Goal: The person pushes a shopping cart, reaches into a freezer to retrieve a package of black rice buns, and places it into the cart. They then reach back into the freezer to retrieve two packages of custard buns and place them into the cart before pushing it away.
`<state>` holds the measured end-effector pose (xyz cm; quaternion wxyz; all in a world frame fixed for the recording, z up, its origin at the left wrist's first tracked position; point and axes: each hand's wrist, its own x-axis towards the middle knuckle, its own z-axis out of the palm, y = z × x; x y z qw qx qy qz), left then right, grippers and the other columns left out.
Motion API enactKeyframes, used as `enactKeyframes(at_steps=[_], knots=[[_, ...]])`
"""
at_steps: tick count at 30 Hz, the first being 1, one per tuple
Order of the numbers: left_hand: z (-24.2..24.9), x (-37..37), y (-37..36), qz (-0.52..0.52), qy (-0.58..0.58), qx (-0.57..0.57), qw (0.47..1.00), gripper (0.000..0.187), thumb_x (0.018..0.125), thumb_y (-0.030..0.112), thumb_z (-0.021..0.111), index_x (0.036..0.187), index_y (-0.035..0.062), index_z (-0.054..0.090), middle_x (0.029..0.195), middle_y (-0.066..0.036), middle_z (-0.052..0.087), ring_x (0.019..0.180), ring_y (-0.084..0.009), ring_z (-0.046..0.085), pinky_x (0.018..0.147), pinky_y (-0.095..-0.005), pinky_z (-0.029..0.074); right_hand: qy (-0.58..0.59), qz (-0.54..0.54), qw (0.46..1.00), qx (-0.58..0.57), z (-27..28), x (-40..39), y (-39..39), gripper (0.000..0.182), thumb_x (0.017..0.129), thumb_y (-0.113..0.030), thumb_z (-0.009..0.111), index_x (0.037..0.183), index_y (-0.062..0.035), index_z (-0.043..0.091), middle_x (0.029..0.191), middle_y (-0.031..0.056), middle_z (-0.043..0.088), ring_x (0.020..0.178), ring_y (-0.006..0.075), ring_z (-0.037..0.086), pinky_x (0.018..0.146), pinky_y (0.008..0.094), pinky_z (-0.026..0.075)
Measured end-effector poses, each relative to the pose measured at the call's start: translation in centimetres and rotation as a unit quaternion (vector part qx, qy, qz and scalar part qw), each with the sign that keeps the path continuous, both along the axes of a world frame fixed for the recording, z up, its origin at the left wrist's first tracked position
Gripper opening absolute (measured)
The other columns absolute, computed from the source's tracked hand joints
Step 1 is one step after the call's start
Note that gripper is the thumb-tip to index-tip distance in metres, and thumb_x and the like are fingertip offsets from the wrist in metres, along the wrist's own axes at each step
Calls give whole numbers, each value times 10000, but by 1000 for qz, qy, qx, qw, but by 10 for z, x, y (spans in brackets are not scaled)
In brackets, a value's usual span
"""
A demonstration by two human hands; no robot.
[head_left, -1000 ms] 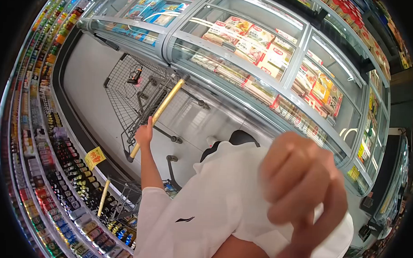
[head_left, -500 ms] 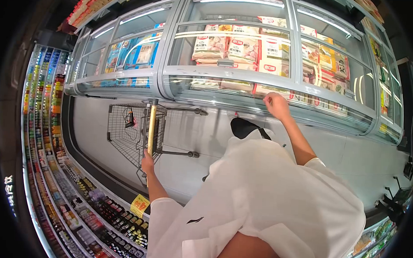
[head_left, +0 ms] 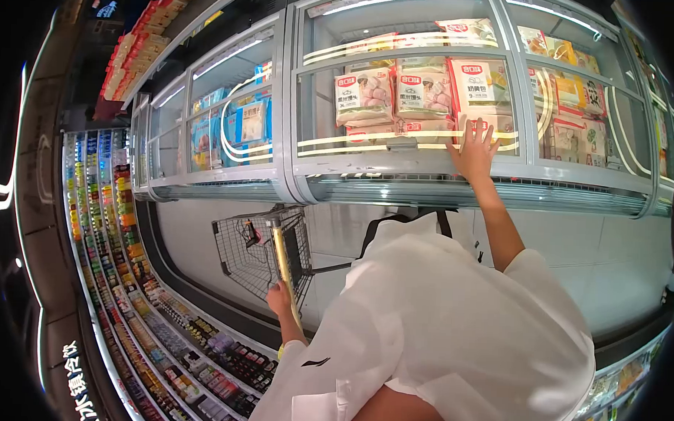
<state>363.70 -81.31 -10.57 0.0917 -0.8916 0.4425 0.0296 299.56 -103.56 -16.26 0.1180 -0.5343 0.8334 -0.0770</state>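
Note:
My left hand (head_left: 279, 297) is closed round the yellow handle (head_left: 282, 262) of a wire shopping cart (head_left: 248, 253). On the glass lid of the freezer, my right hand (head_left: 474, 150) lies with its fingers spread, holding nothing. Beneath the glass, close to those fingertips, is a white and red food package (head_left: 478, 85). Two packages with pictures of round buns (head_left: 365, 98) lie to its left. The freezer's metal frame (head_left: 353, 165) runs just below my right hand.
Blue packages (head_left: 243, 122) fill the freezer section at the left. Shelves of bottles and jars (head_left: 155, 308) curve along the left side. Red packages (head_left: 138, 48) stand above the freezer at the upper left. Grey floor tiles (head_left: 336, 233) show between freezer and cart.
My right hand has moved up from the freezer's front edge onto the glass, and its fingers have spread. The view has shifted, and my left hand still holds the cart handle.

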Motion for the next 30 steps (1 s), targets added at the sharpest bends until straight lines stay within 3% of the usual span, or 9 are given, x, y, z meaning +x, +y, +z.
enactKeyframes(at_steps=[4,6,9,11,12,14,17,25,30], knots=[[42,-150,-142,-56,-13,-290,955,236,936,291,590,913,70,670,766,-92,699,638,-291,670,583,-409,510,44,12,995,-87,-22,-22,-22,804,888,-581,564,1485,-76,377,1574,133,291,1455,404,220,1166,620,88],[22,-204,-216,-123,146,-357,914,205,907,223,645,1011,46,637,833,-109,682,679,-253,670,625,-385,519,47,7,994,-102,-28,-26,-40,805,894,-587,551,1488,-74,372,1575,133,292,1455,401,223,1167,618,92],[-1,-290,-307,-315,210,-274,884,354,886,216,658,1175,29,578,1049,-168,668,959,-299,661,831,-418,501,71,7,994,-83,-28,-20,-60,807,918,-608,495,1502,-69,352,1583,138,280,1452,414,222,1162,625,93],[-35,-319,-349,-387,241,-205,866,480,910,295,620,1306,44,515,1287,-206,580,1213,-337,547,1022,-471,404,118,-17,991,-55,-31,-17,-74,799,936,-611,455,1510,-68,341,1592,142,263,1451,432,212,1157,634,87],[-52,-328,-357,-387,244,-206,865,480,910,295,620,1306,44,515,1287,-206,580,1213,-337,547,1022,-471,404,121,-19,991,-55,-31,-18,-79,799,936,-611,455,1510,-68,341,1592,142,263,1451,432,212,1157,634,87],[-84,-337,-368,-426,129,-151,883,623,955,390,538,1477,87,383,1537,-184,349,1429,-356,299,1176,-500,199,140,-16,988,-63,-33,-14,-78,786,949,-600,432,1515,-65,330,1595,145,256,1452,444,202,1154,639,81],[-98,-342,-375,-398,151,-113,898,669,963,459,470,1518,112,334,1617,-168,175,1496,-367,111,1201,-539,64,138,-21,988,-65,-37,-14,-84,790,951,-593,432,1524,-64,308,1596,145,254,1456,440,196,1155,636,80],[-105,-360,-449,-431,141,-130,881,661,987,467,422,1534,119,298,1608,-183,187,1482,-399,142,1197,-550,60,165,-15,984,-62,-49,-39,-151,786,944,-602,434,1530,-94,307,1585,139,287,1460,420,216,1152,641,101],[-115,-379,-532,-433,161,-133,877,667,979,483,426,1532,128,309,1603,-200,191,1483,-405,135,1193,-564,79,204,-24,978,-38,-57,-66,-229,814,937,-680,323,1529,-122,324,1594,133,275,1460,421,219,1158,638,97]])
